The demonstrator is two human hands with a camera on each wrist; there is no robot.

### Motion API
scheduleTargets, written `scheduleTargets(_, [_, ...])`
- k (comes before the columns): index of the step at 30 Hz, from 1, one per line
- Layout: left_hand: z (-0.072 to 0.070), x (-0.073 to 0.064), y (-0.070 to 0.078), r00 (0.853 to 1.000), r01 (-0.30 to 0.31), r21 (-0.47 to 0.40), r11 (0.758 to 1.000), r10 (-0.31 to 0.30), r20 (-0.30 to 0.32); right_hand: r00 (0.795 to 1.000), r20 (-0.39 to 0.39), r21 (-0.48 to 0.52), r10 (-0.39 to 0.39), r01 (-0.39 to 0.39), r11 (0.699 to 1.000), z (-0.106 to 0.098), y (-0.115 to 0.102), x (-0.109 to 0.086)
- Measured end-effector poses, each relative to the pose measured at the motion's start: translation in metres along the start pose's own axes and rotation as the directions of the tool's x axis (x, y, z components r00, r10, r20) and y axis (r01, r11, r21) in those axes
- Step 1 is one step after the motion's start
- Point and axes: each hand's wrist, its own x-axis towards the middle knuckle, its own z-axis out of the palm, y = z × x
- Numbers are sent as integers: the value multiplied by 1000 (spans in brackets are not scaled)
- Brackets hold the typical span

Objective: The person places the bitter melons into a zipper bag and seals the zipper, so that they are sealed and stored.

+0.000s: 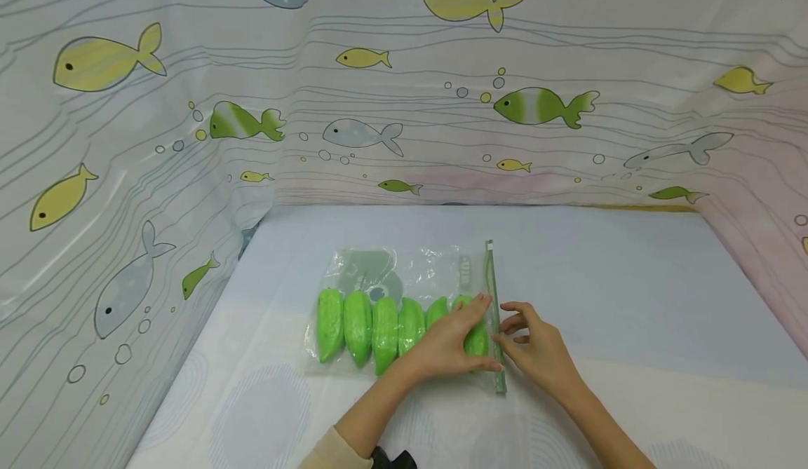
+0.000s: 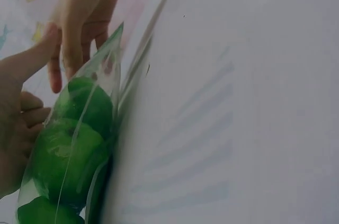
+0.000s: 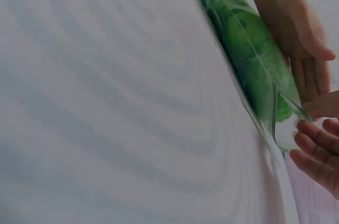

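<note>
A clear zip bag (image 1: 432, 266) with a green zip strip (image 1: 492, 266) along its right end lies flat on the table. Inside it, several bright green, banana-shaped pieces (image 1: 358, 325) stand side by side in a row. My left hand (image 1: 451, 343) rests over the right end of the row, fingers extended and thumb spread towards the strip, partly covering the last pieces. Just right of the strip, my right hand (image 1: 539, 346) pinches the bag's edge between thumb and fingertips. Up close in the right wrist view, a bag corner (image 3: 288, 134) meets those fingertips.
A pale cloth with circle patterns covers the table (image 1: 631, 287). Fish-printed curtains (image 1: 391, 97) hang behind and at both sides. A black object (image 1: 394, 458) shows below the left forearm at the bottom edge.
</note>
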Motion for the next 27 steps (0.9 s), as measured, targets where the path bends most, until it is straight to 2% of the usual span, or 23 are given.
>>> scheduleTargets(4, [0,2,-2,1000,-17,48,999,16,21,1000,4,23,-3,3,1000,0,0,1])
scheduleTargets(12, [1,4,-4,997,-72,148,986,67,42,996,17,70,85,-86,994,-3,-1,0])
scheduleTargets(19, [-1,0,-5,999,-36,84,996,35,11,995,8,40,102,-102,994,-3,-2,-3])
scheduleTargets(27, [-12,-8,-10,999,35,11,999,-35,-4,994,52,-30,98,-97,995,-8,-8,-11])
